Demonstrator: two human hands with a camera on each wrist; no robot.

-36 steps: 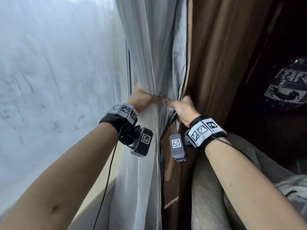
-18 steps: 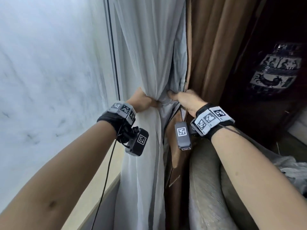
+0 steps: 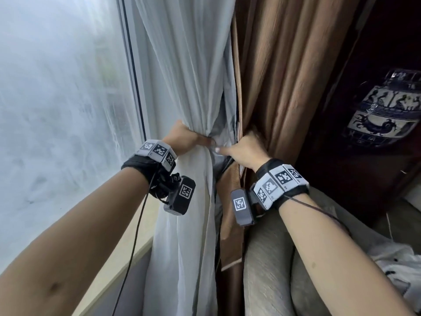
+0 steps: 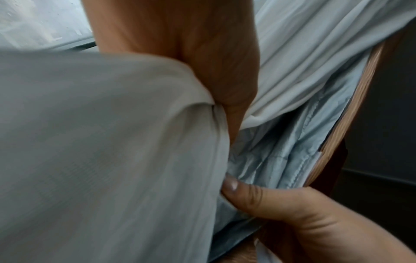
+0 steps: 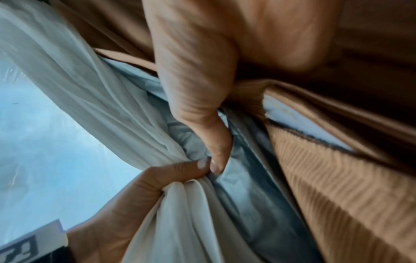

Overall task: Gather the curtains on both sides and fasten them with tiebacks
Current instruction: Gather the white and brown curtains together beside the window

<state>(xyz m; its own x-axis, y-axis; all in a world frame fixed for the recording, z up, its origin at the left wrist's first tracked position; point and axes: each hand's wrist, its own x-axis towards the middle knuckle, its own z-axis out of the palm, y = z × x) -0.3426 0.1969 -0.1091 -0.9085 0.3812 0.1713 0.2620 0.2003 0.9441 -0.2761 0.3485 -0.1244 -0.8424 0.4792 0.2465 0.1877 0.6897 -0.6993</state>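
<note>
From the head view, my left hand point(image 3: 185, 139) clenches the white sheer curtain point(image 3: 189, 71) at centre frame, cinching it into a waist. My right hand point(image 3: 245, 149) grasps the brown curtain point(image 3: 284, 65) just right of it, thumb reaching toward the left hand. Both curtains hang from the top edge to the bottom, long axis vertical and leaning slightly; the window point(image 3: 57, 99) fills the left, a sofa arm point(image 3: 266, 258) sits lower right. I see no tieback anywhere.

From the left wrist view, the sheer curtain point(image 4: 101, 151) bulges across the left half, and a pale blue lining point(image 4: 281, 156) shows at centre, pinned by the right hand's thumb point(image 4: 252, 194).

From the right wrist view, the two thumbs nearly meet at centre, over the lining point(image 5: 245, 195), with ribbed brown cloth point(image 5: 337, 186) at right.

My worry: the bundle is split between two hands, so freeing one to fetch a tieback could let its folds spill, and the slick lining may slide out of the pinch.
</note>
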